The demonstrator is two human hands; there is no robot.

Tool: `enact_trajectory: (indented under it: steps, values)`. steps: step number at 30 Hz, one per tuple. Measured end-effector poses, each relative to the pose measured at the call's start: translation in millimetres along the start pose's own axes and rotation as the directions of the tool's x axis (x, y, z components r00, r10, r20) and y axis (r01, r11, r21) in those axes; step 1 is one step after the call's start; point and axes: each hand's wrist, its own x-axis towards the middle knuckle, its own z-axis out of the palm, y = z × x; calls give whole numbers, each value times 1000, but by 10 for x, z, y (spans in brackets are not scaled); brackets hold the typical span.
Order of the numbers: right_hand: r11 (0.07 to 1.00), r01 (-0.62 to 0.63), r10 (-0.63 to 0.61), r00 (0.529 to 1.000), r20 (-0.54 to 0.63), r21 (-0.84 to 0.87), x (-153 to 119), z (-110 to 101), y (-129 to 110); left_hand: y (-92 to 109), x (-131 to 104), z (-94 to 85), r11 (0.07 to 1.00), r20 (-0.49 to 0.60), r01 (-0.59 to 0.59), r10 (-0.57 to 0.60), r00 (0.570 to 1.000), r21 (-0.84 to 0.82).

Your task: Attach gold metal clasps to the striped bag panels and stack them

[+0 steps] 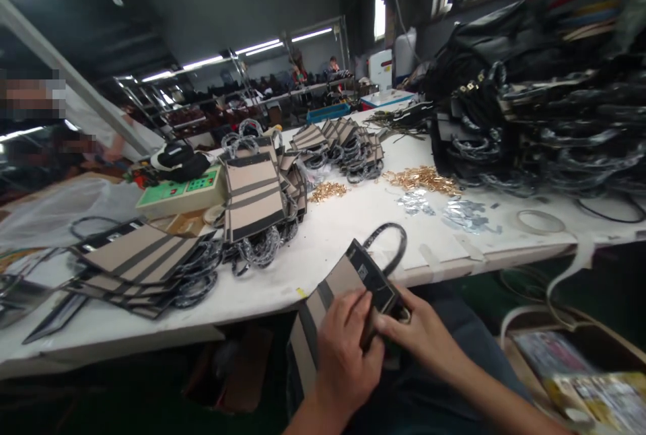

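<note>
1. Worktop space lies bare and white just beyond our hands; its near edge slants past us, climbing toward our right.
2. Our striped panel sits tilted at that edge, its top in front of the worktop as we see it, its lower part over our lap; we cannot tell whether it touches the worktop.
3. Our left hand is curled closed on its face, fingers bent; our right hand pinches its side edge between thumb and fingers.
4. To our left, an upright-looking stack and a fanned stack narrow the room.
5. Tan bands alternate with dark ones on our panel, and its black handle arches into a loop.
6. Farther right we see loose gold pieces, thin silvery flakes and a bulky black pile with shiny loops.
</note>
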Motion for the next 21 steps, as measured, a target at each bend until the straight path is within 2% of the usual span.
enact_trajectory:
  steps: [2,4,6,8,10,12,14,16,19,21]
  values:
    - [995,96,-95,995,43,-20,56,119,-155,86,9,-198,992,-58,81,-87,995,-93]
    - [979,184,-174,979,109,-83,82,167,-274,184,23,-446,936,-65,243,-268,961,-256]
    - [946,268,-236,955,178,-185,86,162,-386,284,37,-697,782,-33,424,-492,870,-457]
    - [885,359,-310,929,202,-296,62,152,-495,359,46,-888,561,20,530,-674,738,-636]
    - [813,470,-422,882,209,-345,-1,182,-583,389,47,-987,377,60,548,-782,620,-747]
    - [736,581,-529,814,241,-347,-99,269,-635,379,45,-1006,278,72,535,-837,542,-797]
    - [662,660,-596,751,285,-356,-199,396,-651,351,47,-986,242,52,518,-871,488,-821]
    - [612,700,-624,713,319,-367,-258,525,-650,325,56,-967,220,28,506,-899,438,-834]
    - [586,726,-641,687,343,-360,-239,651,-664,302,78,-975,200,-1,482,-925,381,-853]
    - [572,740,-643,672,366,-353,-190,674,-702,287,92,-995,178,9,466,-929,371,-867]
